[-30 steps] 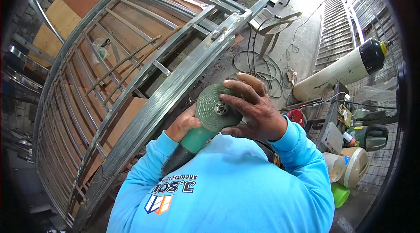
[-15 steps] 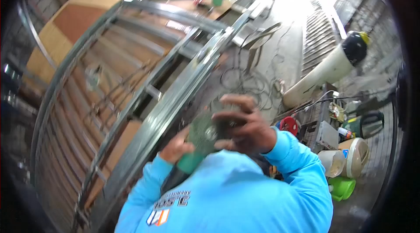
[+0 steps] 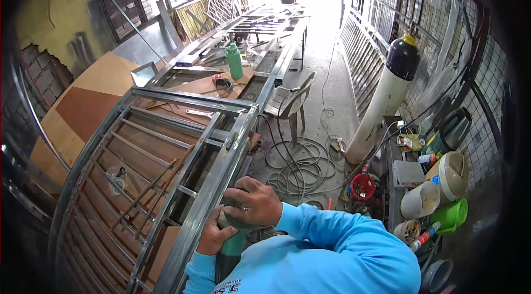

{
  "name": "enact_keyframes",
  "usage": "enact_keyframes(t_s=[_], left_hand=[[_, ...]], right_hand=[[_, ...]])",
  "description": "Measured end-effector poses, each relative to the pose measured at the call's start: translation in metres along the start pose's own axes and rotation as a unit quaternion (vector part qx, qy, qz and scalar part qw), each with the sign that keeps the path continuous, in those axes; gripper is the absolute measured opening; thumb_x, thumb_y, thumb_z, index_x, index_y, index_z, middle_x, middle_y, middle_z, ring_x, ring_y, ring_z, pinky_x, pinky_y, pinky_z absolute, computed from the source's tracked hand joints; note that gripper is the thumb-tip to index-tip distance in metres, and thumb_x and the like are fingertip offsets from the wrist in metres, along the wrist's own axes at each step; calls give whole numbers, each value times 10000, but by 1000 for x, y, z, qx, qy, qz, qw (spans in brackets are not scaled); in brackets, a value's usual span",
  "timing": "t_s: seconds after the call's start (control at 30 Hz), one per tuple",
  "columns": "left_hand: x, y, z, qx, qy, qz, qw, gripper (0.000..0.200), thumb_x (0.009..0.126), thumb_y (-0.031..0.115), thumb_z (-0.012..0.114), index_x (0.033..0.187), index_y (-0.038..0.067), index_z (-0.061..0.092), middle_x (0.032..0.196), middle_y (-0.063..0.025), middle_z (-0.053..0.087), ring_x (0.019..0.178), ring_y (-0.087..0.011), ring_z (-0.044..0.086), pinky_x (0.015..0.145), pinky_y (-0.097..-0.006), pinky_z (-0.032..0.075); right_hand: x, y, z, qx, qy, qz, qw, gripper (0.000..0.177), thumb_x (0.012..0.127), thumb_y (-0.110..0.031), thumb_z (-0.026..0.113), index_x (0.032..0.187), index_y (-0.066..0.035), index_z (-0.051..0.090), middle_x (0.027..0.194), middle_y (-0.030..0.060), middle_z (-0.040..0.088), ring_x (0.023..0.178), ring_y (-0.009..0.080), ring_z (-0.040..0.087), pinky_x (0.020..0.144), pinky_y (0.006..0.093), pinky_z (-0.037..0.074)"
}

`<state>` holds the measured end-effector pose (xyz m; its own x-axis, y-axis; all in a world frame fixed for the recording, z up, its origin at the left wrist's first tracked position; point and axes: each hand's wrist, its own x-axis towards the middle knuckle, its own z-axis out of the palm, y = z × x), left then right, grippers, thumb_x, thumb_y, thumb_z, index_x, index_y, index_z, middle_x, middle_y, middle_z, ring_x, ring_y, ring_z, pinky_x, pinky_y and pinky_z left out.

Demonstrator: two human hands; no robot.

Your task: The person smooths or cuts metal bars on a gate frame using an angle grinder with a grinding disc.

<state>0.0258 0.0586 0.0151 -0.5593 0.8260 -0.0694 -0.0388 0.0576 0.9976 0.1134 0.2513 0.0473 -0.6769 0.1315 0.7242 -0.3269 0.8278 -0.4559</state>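
1. Head camera looks down at a person in a blue top (image 3: 343, 250) who is beside a big metal gate frame (image 3: 218, 169).
2. The green grinder (image 3: 231, 250) is low in the middle of the picture. It is close to the person's chest and just beside the long shiny bar of the gate frame.
3. The right hand (image 3: 255, 204) sits on top of the grinder's head. Its fingers curl down around the head and hold it.
4. The left hand (image 3: 212, 237) is wrapped tight round the grinder's green body, just under the right hand.
5. Both hands hide most of the grinder, so I cannot tell if its disc touches the bar.
6. The gate frame lies flat on brown wood boards (image 3: 83, 106). Some thin rods (image 3: 146, 192) lie across its bars.
7. A green bottle (image 3: 234, 61) stands up straight past the far end of the frame.
8. A grey chair (image 3: 287, 103) stands on the floor beside the frame. Loops of cable (image 3: 301, 164) lie on the floor near it.
9. A tall white gas tank (image 3: 384, 98) with a black top leans at the right. Near its foot are a red tool (image 3: 362, 186), a white pail (image 3: 420, 200) and a green can (image 3: 451, 214).
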Motion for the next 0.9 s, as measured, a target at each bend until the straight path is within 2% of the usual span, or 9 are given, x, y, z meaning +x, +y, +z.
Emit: enact_keyframes(t_s=[0.23,0.33,0.4,0.5,0.53,0.67,0.73,0.77,0.9], left_hand=[[3,21,3,-12,49,89,995,743,735,374,786,1311,-3,506,1202,-105,595,1099,-212,588,952,-358,487],[11,39,2,-159,37,121,979,616,800,336,739,1273,-19,566,1254,-149,607,1137,-232,603,946,-375,510],[19,40,-10,-206,30,122,970,507,842,289,687,1231,-27,607,1218,-161,636,1089,-251,631,922,-388,528],[35,45,-17,-115,103,223,963,416,888,247,632,1186,-42,644,1164,-163,672,1014,-269,662,889,-398,546],[29,63,-18,-54,94,217,970,437,901,275,631,1203,-40,635,1196,-151,655,1053,-257,643,918,-391,528],[12,53,-15,-16,47,143,988,546,920,351,629,1335,4,557,1313,-128,585,1177,-224,571,998,-371,469],[12,41,6,-248,34,87,964,706,890,437,631,1431,25,441,1380,-153,544,1260,-266,537,1060,-428,446],[14,43,11,-303,3,112,946,736,880,454,631,1442,26,423,1398,-160,530,1279,-281,528,1070,-445,444],[8,58,1,-423,41,141,894,686,846,448,654,1362,32,476,1283,-200,614,1218,-360,589,1088,-519,452]], right_hand=[[15,4,2,85,88,53,991,514,885,-350,741,1280,-69,569,1092,127,588,947,256,642,776,390,551],[8,18,8,482,38,224,846,538,999,-353,582,1432,-86,405,1113,142,560,1059,233,587,920,352,480],[-38,43,66,432,-205,252,841,630,1047,-362,477,1539,-50,237,1313,142,509,1151,244,540,996,350,433],[-28,-12,57,519,-235,200,797,871,946,-469,612,1559,-21,184,1404,200,485,1223,294,524,1059,367,395],[-17,-22,50,605,-218,243,727,932,902,-499,663,1552,-18,198,1389,216,503,1246,308,518,1077,381,384],[19,-34,5,342,-241,250,873,1006,842,-448,743,1542,-39,147,1418,263,442,1317,367,471,1047,440,433],[21,-41,9,291,-204,227,907,1011,847,-427,744,1544,-40,123,1400,282,448,1318,398,466,1057,460,417],[14,-40,18,186,-140,81,969,1051,864,-394,740,1563,-55,32,1452,303,401,1326,410,452,1102,471,373],[4,-50,17,386,-162,59,906,1107,901,-406,721,1576,-100,-102,1530,324,301,1379,422,408,1147,455,337]])
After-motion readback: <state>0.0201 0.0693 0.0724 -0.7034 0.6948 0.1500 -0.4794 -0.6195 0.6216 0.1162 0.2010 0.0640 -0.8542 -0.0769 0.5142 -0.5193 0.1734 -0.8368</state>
